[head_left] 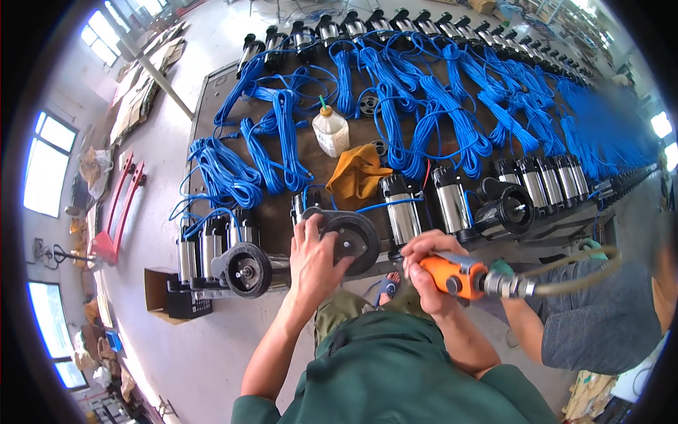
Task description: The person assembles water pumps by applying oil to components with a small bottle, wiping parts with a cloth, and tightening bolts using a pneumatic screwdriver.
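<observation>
My left hand (316, 260) is closed on a round black pump housing (361, 237) at the table's near edge, its fingers over the rim and the thumb across the face. A small metal stud shows at the housing's middle. An orange air tool (450, 275) with a metal fitting and hose (579, 283) at its rear is gripped in my right hand (432, 261), to the right of the housing. My fingers hide its front end. Left of my left hand is another pump with an open round black end (248, 271). A steel-bodied pump (401, 212) stands upright between and beyond my hands.
Coiled blue cables (441, 106) and rows of steel pumps (353, 27) fill the dark table. A plastic bottle (330, 132) stands by an ochre cloth (357, 177). At right a co-worker in a grey sleeve (590, 318) is close by. A cardboard box (162, 295) is at left.
</observation>
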`<state>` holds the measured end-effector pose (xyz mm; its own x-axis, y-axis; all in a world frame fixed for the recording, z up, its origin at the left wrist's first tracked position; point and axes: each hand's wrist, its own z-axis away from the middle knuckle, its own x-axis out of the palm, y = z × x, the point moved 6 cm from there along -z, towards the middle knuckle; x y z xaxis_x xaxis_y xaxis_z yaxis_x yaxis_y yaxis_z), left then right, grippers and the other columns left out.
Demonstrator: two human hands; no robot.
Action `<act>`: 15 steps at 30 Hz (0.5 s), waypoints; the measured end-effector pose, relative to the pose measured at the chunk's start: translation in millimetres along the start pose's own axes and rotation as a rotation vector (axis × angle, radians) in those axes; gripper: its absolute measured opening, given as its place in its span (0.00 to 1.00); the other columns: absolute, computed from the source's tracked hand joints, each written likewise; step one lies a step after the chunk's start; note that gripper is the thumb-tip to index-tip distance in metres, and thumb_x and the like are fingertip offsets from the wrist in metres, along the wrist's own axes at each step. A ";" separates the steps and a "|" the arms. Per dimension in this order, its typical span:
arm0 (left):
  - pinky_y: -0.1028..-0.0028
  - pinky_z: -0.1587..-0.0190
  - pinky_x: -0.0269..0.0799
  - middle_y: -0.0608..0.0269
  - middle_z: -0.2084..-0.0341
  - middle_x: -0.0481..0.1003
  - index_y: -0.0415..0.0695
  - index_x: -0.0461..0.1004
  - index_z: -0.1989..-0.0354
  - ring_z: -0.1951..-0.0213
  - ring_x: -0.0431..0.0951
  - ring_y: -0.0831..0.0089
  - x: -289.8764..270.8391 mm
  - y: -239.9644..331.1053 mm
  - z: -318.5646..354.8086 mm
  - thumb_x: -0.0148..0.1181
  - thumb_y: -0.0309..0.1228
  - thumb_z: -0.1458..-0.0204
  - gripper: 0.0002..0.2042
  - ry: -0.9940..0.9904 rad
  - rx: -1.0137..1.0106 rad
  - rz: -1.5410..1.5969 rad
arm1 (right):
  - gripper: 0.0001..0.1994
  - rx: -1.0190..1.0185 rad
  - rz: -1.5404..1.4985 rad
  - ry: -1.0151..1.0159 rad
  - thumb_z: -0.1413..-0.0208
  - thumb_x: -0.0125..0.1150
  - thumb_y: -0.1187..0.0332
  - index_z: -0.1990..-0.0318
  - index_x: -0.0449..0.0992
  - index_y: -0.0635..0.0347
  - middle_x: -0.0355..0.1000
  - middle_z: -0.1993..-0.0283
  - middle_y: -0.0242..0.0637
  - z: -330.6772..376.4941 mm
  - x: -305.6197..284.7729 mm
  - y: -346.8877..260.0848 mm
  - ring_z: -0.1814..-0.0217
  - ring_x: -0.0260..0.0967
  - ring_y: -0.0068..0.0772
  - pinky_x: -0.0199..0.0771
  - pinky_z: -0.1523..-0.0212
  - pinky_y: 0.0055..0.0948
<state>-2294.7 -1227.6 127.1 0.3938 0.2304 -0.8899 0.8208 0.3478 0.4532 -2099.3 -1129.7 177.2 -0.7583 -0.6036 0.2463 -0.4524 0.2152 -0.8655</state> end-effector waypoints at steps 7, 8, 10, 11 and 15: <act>0.53 0.33 0.64 0.48 0.38 0.69 0.43 0.82 0.53 0.35 0.65 0.46 2.6 -16.0 -5.9 0.78 0.30 0.62 0.23 0.107 0.041 0.234 | 0.12 0.161 -0.239 -0.105 0.40 0.55 0.81 0.50 0.69 0.64 0.75 0.57 0.40 -37.6 40.5 53.3 0.65 0.72 0.21 0.75 0.63 0.22; 0.55 0.35 0.66 0.52 0.41 0.73 0.43 0.81 0.52 0.38 0.68 0.48 -7.2 -16.8 -4.2 0.75 0.26 0.60 0.22 0.173 0.009 0.322 | 0.12 0.170 -0.230 -0.106 0.41 0.56 0.82 0.50 0.70 0.64 0.76 0.58 0.40 -43.3 46.4 61.8 0.65 0.73 0.20 0.76 0.63 0.22; 0.58 0.37 0.68 0.54 0.44 0.75 0.43 0.80 0.52 0.40 0.71 0.51 -14.6 -25.5 -2.5 0.72 0.23 0.56 0.19 0.243 0.004 0.405 | 0.14 0.194 -0.177 -0.101 0.43 0.59 0.83 0.50 0.71 0.65 0.76 0.59 0.38 -49.9 52.8 88.8 0.65 0.73 0.19 0.77 0.63 0.21; 0.60 0.39 0.69 0.55 0.45 0.77 0.43 0.80 0.53 0.41 0.73 0.53 -25.7 -24.5 -1.8 0.70 0.22 0.55 0.18 0.251 0.024 0.431 | 0.13 0.217 -0.167 -0.110 0.44 0.60 0.83 0.51 0.72 0.65 0.77 0.60 0.38 -54.4 59.5 95.1 0.66 0.73 0.19 0.77 0.65 0.21; 0.64 0.45 0.73 0.56 0.47 0.78 0.42 0.81 0.54 0.44 0.76 0.57 -24.4 -50.0 0.3 0.67 0.20 0.51 0.14 0.288 -0.076 0.556 | 0.13 0.221 -0.114 -0.170 0.45 0.60 0.83 0.52 0.72 0.67 0.77 0.61 0.39 -64.1 70.5 109.1 0.66 0.74 0.20 0.78 0.65 0.21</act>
<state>-2345.2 -1250.9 126.1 0.6169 0.6273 -0.4753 0.4897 0.1669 0.8558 -2232.2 -1099.5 128.1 -0.6106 -0.7383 0.2864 -0.4026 -0.0220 -0.9151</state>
